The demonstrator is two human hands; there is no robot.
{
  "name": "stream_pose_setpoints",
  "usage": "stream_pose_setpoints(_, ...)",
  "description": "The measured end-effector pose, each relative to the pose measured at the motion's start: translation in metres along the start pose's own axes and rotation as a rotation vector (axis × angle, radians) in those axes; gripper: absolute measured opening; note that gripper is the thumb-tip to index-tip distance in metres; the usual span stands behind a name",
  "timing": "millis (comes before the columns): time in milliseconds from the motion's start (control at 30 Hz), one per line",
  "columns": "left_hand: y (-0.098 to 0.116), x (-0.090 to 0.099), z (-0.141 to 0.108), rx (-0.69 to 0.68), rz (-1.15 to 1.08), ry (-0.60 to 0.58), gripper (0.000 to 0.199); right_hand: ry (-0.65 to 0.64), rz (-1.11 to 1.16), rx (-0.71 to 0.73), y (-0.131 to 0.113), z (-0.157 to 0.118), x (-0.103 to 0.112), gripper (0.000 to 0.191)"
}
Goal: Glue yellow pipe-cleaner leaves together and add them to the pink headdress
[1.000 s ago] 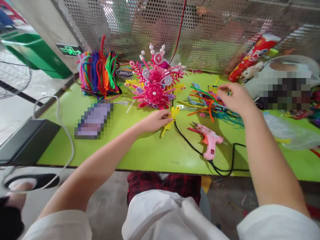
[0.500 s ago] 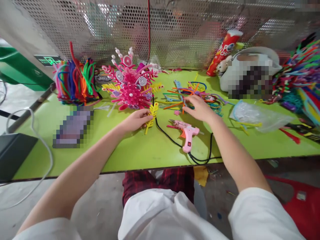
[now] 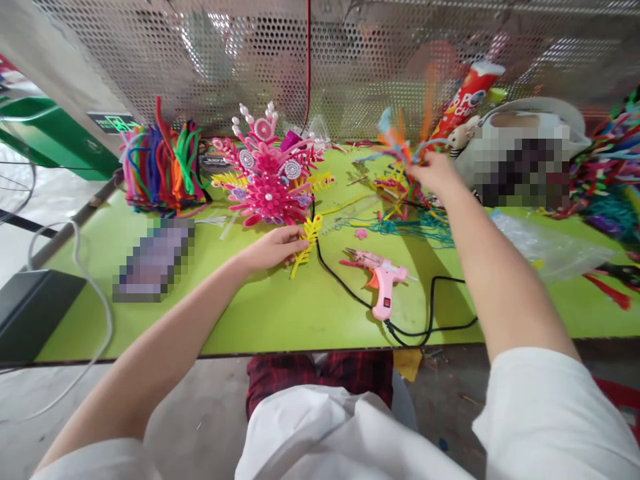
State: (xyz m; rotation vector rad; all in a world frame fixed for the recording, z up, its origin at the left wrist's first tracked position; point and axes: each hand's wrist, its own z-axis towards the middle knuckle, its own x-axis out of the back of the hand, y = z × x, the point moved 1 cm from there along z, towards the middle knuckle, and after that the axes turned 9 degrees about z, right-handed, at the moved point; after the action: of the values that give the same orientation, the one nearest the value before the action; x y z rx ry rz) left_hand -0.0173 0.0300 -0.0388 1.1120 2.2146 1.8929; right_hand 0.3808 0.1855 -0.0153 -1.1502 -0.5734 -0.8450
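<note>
My left hand (image 3: 278,248) pinches a yellow leaf-shaped pipe-cleaner piece (image 3: 311,235) just above the green tabletop. To the right and farther back, my right hand (image 3: 434,172) is closed around a bunch of pipe cleaners (image 3: 397,141), mostly orange and light blue and smeared by motion, lifted above the pile. Below it lies the tangle of loose pipe cleaners and teal strands (image 3: 407,225). Behind my left hand stands a pink flower ornament (image 3: 267,190) with pearl beads. A pink glue gun (image 3: 385,283) lies on the table between my forearms.
A bundle of coloured pipe cleaners (image 3: 163,167) and a phone-like blurred item (image 3: 154,260) are on the left. At the right are a red snack can (image 3: 470,97), a pale bag (image 3: 535,130) and a clear plastic bag (image 3: 550,247). A black cord (image 3: 345,285) crosses the table.
My right hand has moved up and right, lifting a bunch of pipe cleaners out of the pile. My left hand still holds the yellow leaf. The view has shifted slightly.
</note>
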Motion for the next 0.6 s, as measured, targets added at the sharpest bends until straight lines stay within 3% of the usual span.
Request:
stream_pose_setpoints(133, 0.001, 0.0, -0.001, -0.009, 0.014, -0.006, 0.03, 0.086, 0.011, -0.174, 0.001, 0.01, 0.034, 0.036)
stream_pose_setpoints(200, 0.001, 0.0, 0.0, -0.011, 0.025, -0.007, 0.028, 0.064, -0.035, -0.254, -0.001, 0.0, 0.045, 0.034)
stream_pose_setpoints(267, 0.001, 0.001, 0.0, -0.012, 0.029, -0.008, 0.026, 0.074, -0.104, -0.312, -0.007, -0.016, 0.047, 0.047)
stream_pose_setpoints(333, 0.0, 0.001, 0.001, -0.019, 0.034, -0.01, 0.025, 0.148, -0.22, -0.271, -0.017, -0.032, 0.039, 0.062)
stream_pose_setpoints(400, -0.001, 0.001, 0.001, -0.035, 0.046, -0.017, 0.024, 0.166, -0.358, -0.133, -0.028, -0.046, 0.022, 0.056)
stream_pose_setpoints(467, -0.002, 0.001, 0.002, -0.048, 0.055, -0.022, 0.022, 0.065, -0.443, -0.035, -0.034, -0.054, -0.001, 0.042)
stream_pose_setpoints(533, -0.003, 0.002, 0.002, -0.059, 0.055, -0.028, 0.021, -0.037, -0.461, -0.06, -0.033, -0.056, -0.02, 0.035)
stream_pose_setpoints(600, -0.002, 0.003, 0.001, -0.065, 0.049, -0.034, 0.02, -0.051, -0.47, -0.093, -0.028, -0.056, -0.032, 0.035)
